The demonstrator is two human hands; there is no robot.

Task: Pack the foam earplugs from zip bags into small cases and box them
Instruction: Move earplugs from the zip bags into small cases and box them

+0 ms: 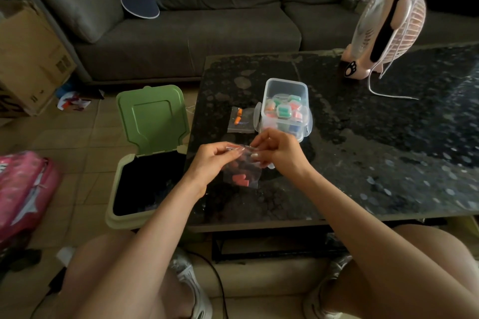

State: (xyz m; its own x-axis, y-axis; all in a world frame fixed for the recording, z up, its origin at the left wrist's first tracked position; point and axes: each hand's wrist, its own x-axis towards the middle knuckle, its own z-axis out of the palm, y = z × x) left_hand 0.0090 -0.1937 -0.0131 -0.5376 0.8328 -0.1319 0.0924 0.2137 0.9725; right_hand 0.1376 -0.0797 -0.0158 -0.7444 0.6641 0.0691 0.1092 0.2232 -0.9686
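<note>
No words can be read. A black paw print (350, 68) is drawn on the fan (388, 21) at the far edge of the table (363, 163). The marks on the cardboard box (31, 54), left of the table, are blurred.

The table (363, 153) has a dark, glossy stone-look top, mottled with pale blotches; its near edge runs across in front of the person's knees; toward the left side stands a clear plastic box (286, 81), open, filled with small cases (283, 111) in green, orange, pink and blue; just beside it on the left a zip bag (245, 125) lies flat, two orange earplugs (238, 115) inside; well apart, at the far edge, a pink fan (386, 26) stands upright; its white cord (388, 94) loops over the tabletop.
</note>
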